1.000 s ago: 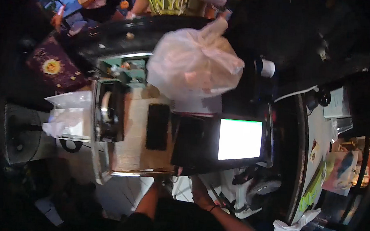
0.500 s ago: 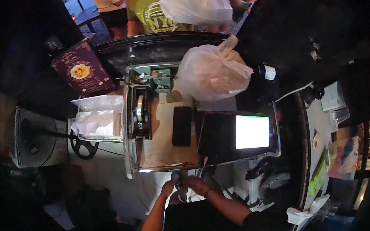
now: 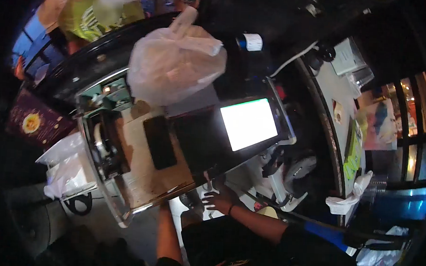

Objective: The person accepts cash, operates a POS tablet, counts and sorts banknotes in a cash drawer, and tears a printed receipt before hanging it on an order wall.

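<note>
The black device (image 3: 160,142) pointed lengthwise forward-left, the right hand (image 3: 220,200) splayed empty, the left hand hidden, grip unclear.

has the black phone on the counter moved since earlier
No: the black phone keeps its place right of the tape dispenser; the view turned.

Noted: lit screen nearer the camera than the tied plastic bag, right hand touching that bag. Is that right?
The right hand isn't touching the bag: the head view shows it down by the near edge of the desk. The lit screen is nearer the camera, as noted.
</note>
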Available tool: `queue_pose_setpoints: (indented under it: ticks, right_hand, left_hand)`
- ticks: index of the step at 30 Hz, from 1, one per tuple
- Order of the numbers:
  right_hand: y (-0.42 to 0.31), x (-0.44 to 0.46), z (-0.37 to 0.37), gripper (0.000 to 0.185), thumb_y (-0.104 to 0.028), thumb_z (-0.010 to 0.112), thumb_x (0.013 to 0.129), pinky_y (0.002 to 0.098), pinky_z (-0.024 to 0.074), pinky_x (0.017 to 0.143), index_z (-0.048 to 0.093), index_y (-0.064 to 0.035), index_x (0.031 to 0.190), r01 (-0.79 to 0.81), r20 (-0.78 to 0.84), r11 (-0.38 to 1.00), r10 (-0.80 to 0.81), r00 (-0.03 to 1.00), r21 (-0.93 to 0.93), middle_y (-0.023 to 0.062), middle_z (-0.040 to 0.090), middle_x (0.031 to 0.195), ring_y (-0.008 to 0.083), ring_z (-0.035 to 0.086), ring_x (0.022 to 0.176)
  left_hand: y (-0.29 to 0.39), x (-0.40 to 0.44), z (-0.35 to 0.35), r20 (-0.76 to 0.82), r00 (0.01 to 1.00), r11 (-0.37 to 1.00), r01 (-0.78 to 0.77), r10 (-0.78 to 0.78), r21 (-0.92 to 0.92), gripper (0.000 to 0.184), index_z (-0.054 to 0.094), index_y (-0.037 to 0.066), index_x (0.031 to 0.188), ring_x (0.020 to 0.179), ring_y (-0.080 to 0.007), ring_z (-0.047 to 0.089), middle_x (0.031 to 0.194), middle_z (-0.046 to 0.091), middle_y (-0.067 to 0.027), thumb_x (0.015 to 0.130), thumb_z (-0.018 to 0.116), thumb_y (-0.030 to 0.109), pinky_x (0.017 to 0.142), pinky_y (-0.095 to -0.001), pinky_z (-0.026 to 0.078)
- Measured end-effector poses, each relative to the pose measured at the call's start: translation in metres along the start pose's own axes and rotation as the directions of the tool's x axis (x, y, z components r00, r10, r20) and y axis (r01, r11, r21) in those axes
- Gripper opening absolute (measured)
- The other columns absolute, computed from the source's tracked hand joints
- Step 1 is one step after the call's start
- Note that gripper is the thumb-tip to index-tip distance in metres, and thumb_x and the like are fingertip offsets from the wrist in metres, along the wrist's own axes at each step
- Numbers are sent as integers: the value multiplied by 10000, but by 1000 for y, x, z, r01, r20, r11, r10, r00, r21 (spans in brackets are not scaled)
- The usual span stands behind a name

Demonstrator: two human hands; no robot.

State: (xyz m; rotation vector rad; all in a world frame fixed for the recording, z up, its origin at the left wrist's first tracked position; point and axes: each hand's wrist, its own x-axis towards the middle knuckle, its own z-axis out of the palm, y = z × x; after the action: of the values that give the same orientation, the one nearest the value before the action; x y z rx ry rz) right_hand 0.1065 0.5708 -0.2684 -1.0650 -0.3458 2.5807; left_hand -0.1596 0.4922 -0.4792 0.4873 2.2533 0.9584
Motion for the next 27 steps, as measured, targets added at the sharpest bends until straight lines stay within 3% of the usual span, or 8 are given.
queue_pose_setpoints:
  ticks: [2,4,7,10,11,18,20,27]
  right_hand:
    - [-40,-33,57,606,-101,614,790,424,407,952,315,-9,1310,-356,-462,827,134,876,-435,168,392,1329,359,465,1152]
    - [-8,-39,8,289,-188,572,825,374,489,761,566,-42,1075,-286,-439,597,-126,889,-750,59,508,1231,185,604,883]
    - [53,-38,-106,707,-42,606,677,387,474,831,331,-46,1328,-15,14,-64,-429,903,-998,189,442,1281,382,563,1002]
    - [-7,-95,-45,500,-114,605,747,395,426,889,474,-77,1227,-67,50,-260,-421,905,-963,164,539,1166,368,546,1025]
    - [-43,-103,1,313,-138,616,788,362,470,803,567,-89,1094,24,-31,83,-605,796,-996,150,586,1055,303,591,940]
    - [-167,-134,14,260,-147,579,826,379,423,858,550,-50,1065,120,-23,93,-872,488,-988,130,580,1032,302,547,987]
    - [-217,-136,28,269,-124,582,808,386,412,865,531,-57,1063,128,120,-80,-932,341,-988,123,554,1033,301,522,994]
    - [-282,-110,11,606,-224,653,733,419,390,934,394,-46,1252,-17,116,-138,-889,443,-990,186,468,1161,341,451,1116]
  left_hand:
    - [-4,18,-11,12,999,983,28,-31,183,324,536,4,1106,1066,-285,509,1133,556,-169,873,532,229,967,-442,352]
    - [-9,31,-20,34,998,951,41,-54,307,332,532,4,1110,1061,-296,512,1129,555,-177,868,535,231,961,-442,356]
    - [-6,31,-28,85,994,887,24,-70,460,344,525,5,1117,1053,-312,517,1123,553,-189,861,539,235,953,-441,363]
    - [9,11,-30,164,986,797,-71,-36,600,357,518,5,1123,1044,-328,521,1117,551,-201,854,544,238,944,-441,369]
    - [18,3,-28,200,980,766,-113,-21,633,361,516,5,1125,1042,-333,523,1115,551,-205,851,545,239,942,-441,372]
    - [127,-128,-63,452,761,261,-606,464,751,350,556,35,1083,979,-356,553,1038,588,-178,798,579,238,859,-398,433]
    - [187,-167,-88,628,737,660,-604,250,447,276,601,47,994,926,-321,569,981,610,-158,757,574,185,820,-410,441]
    - [349,-221,-59,795,526,506,-795,301,334,344,576,81,1015,864,-317,575,937,600,-128,672,593,111,735,-413,472]
